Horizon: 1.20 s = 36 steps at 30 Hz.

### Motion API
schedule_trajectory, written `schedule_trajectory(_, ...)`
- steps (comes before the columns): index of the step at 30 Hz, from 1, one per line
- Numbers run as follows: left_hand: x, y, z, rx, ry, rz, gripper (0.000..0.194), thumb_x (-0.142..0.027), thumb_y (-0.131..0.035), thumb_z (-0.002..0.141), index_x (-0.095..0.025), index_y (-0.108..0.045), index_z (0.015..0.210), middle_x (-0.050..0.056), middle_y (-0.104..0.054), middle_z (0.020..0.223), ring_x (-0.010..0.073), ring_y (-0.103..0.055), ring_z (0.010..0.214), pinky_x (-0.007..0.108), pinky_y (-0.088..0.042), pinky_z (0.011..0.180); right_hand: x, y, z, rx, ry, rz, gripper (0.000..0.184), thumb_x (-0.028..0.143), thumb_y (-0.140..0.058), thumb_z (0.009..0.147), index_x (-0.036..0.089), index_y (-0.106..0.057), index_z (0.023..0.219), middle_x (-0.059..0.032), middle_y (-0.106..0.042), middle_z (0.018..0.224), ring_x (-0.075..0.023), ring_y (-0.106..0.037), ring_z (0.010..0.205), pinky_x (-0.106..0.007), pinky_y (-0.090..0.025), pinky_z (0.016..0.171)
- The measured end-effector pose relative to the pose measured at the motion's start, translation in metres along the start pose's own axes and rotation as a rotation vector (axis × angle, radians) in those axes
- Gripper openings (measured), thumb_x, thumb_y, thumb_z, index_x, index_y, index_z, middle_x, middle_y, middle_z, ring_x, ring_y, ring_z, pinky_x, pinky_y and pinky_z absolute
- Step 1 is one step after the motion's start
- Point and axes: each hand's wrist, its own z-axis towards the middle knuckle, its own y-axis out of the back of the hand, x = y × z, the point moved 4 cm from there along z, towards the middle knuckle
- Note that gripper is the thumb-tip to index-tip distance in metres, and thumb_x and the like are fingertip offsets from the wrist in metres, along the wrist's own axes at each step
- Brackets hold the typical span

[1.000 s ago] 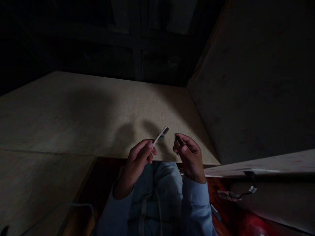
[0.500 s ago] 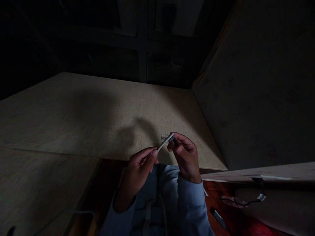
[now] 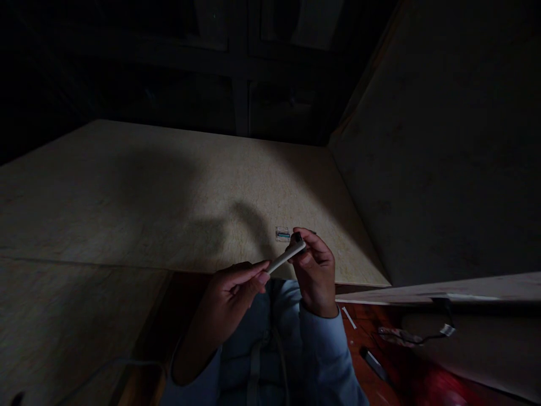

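Left hand (image 3: 232, 296): thumb and fingers clamped on handle of slim off-white toothbrush (image 3: 282, 260), held slantwise above near edge of pale mottled tabletop (image 3: 236, 175). Right hand (image 3: 315, 273): fingers closed around small black object (image 3: 298, 237) at brush head; contact likely, too dim to confirm. Small clear rectangular item with teal strip (image 3: 283, 234) lies just beyond.

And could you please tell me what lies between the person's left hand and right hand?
In the head view, the pale toothbrush bridges the gap from the left hand to the right hand.
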Motion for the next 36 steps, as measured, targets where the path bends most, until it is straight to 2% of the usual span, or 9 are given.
schedule_trajectory(7, -0.012, 0.0, -0.002, 0.019, -0.041, 0.038, 0.029, -0.04, -0.07, 0.084, -0.02, -0.083, 0.1, 0.004, -0.071, 0.062, 0.01, -0.052, 0.047, 0.019, -0.045, 0.045, -0.003, 0.006, -0.001, -0.015, -0.019, -0.03, 0.046, 0.044, -0.092, 0.061, 0.027, -0.079, 0.101, -0.0011, -0.072, 0.081, -0.013, -0.058, 0.068, -0.026, -0.052, 0.065)
schedule_trajectory(14, -0.008, 0.004, 0.002, -0.141, -0.107, 0.061, 0.025, -0.033, -0.068, 0.087, -0.021, -0.082, 0.103, 0.0, -0.065, 0.059, 0.0111, -0.057, 0.054, 0.019, -0.048, 0.051, -0.005, -0.002, -0.003, 0.101, -0.026, 0.022, 0.049, 0.051, -0.093, 0.059, 0.03, -0.08, 0.101, -0.0005, -0.071, 0.08, -0.0118, -0.053, 0.06, -0.027, -0.048, 0.059)
schedule_trajectory(20, -0.011, 0.002, 0.0, -0.199, -0.182, 0.121, 0.02, -0.028, -0.068, 0.088, -0.023, -0.082, 0.103, 0.001, -0.072, 0.071, 0.011, -0.06, 0.06, 0.02, -0.05, 0.058, -0.007, -0.002, -0.005, 0.137, -0.029, 0.082, 0.046, 0.051, -0.091, 0.063, 0.033, -0.08, 0.103, 0.0, -0.07, 0.08, -0.0105, -0.05, 0.058, -0.028, -0.045, 0.059)
schedule_trajectory(25, -0.011, -0.002, -0.004, -0.199, -0.243, 0.121, 0.021, -0.027, -0.067, 0.089, -0.026, -0.081, 0.105, 0.002, -0.075, 0.079, 0.0117, -0.062, 0.063, 0.022, -0.053, 0.063, -0.009, -0.001, -0.007, 0.126, -0.018, 0.091, 0.047, 0.055, -0.091, 0.061, 0.035, -0.079, 0.102, 0.002, -0.065, 0.075, -0.0094, -0.044, 0.055, -0.029, -0.043, 0.058)
schedule_trajectory(36, -0.014, -0.004, -0.004, -0.176, -0.176, 0.046, 0.019, -0.032, -0.07, 0.087, -0.024, -0.082, 0.099, 0.004, -0.077, 0.08, 0.013, -0.063, 0.062, 0.021, -0.051, 0.057, -0.004, -0.001, -0.008, 0.107, -0.012, 0.097, 0.048, 0.057, -0.093, 0.055, 0.037, -0.08, 0.097, 0.0032, -0.061, 0.066, -0.01, -0.037, 0.053, -0.029, -0.039, 0.056)
